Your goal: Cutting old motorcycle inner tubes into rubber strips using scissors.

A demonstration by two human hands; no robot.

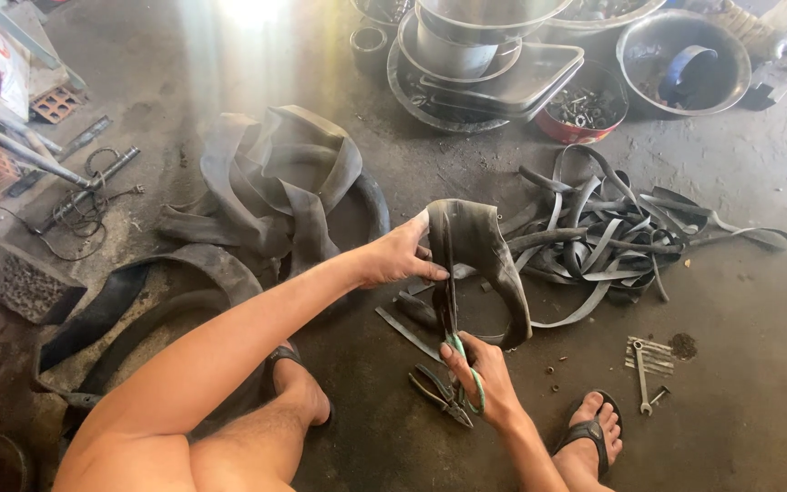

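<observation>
The right hand (485, 378) is closed round green-handled scissors (463, 351), blades up in a floppy black rubber inner-tube piece (475, 251). The left hand (398, 255) pinches the tube's upper edge above the concrete floor (740, 383). Cut black rubber strips (612, 237) lie just beyond.

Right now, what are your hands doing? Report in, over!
Left hand pinching rubber tube up top. Right hand shut on green scissors, blades in the rubber. Pliers on floor beside.
</observation>
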